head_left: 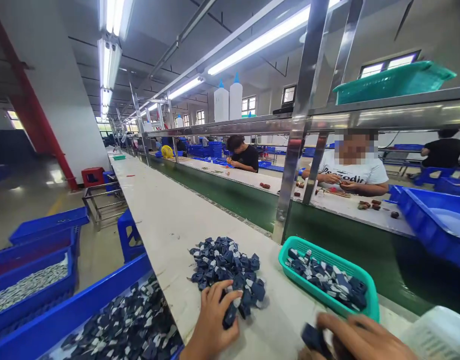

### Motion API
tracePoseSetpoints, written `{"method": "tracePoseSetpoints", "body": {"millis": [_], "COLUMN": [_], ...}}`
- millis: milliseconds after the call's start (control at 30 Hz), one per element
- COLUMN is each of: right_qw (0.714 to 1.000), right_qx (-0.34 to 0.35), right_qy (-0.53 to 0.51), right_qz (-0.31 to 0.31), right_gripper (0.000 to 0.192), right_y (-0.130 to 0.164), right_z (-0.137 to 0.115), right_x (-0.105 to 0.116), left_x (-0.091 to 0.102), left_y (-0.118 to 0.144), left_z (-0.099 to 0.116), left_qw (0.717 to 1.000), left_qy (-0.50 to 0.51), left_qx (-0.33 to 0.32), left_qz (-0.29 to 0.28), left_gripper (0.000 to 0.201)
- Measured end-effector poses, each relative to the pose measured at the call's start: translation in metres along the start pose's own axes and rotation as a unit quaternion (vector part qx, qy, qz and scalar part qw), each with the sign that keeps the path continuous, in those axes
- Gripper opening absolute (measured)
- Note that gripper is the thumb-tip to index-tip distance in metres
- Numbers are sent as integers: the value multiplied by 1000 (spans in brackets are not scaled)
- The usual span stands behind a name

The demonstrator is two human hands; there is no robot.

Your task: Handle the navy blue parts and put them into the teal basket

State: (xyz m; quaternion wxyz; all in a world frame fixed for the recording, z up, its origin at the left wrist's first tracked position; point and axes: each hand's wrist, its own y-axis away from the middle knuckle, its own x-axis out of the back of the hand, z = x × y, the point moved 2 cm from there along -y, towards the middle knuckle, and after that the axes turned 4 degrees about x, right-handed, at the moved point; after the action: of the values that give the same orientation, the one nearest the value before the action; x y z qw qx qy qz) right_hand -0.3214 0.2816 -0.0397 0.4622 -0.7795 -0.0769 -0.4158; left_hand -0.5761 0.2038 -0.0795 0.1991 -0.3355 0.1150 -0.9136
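Observation:
A heap of small dark blue parts with white ends (224, 267) lies on the white worktable (166, 220) in front of me. My left hand (212, 322) rests at the near edge of the heap, with its fingers closed around one dark blue part. At the bottom edge of the view, my right hand (359, 340) grips another dark blue part (315, 338). A teal basket (368, 295) holding more of the same parts stands just beyond my right hand.
A blue crate (83, 310) full of parts sits low at my left, with more blue crates (38, 260) on the floor. A steel post (295, 130) rises behind the basket. Across the green conveyor (252, 200) several people work. A white tub (440, 332) is at bottom right.

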Motion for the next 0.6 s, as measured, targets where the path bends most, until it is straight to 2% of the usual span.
{"method": "tracePoseSetpoints", "body": {"millis": [33,67,133,200,267,333,400,467,533,600], "right_qw": [997,993,990,987,981,973,966,963,965,968], "right_qx": [25,22,15,18,46,86,117,132,134,129], "right_qy": [-6,-4,-7,-12,-19,-27,-37,-45,-49,-48], "right_qz": [-71,-114,-139,-160,-185,-211,-229,-231,-221,-207], "right_gripper": [33,25,22,23,23,24,28,38,46,43], "right_y": [-20,-41,-78,-101,-108,-104,-99,-94,-90,-84], "right_z": [-16,-29,-50,-62,-65,-62,-57,-53,-51,-52], "right_x": [-12,-25,-58,-94,-122,-138,-141,-137,-124,-100], "left_x": [-2,-1,5,16,28,37,41,41,38,32], "left_y": [0,1,5,8,6,-2,-10,-16,-17,-13], "left_z": [-2,-5,-15,-27,-41,-53,-59,-60,-58,-54], "left_qw": [1000,999,996,992,987,984,981,973,966,963], "left_qy": [-24,-47,-87,-120,-142,-150,-146,-141,-148,-164], "left_qx": [-8,-8,8,36,70,88,72,42,26,27], "left_qz": [-14,-16,-2,12,11,-25,-103,-177,-211,-210], "left_gripper": [49,48,46,50,69,101,123,130,131,129]}}
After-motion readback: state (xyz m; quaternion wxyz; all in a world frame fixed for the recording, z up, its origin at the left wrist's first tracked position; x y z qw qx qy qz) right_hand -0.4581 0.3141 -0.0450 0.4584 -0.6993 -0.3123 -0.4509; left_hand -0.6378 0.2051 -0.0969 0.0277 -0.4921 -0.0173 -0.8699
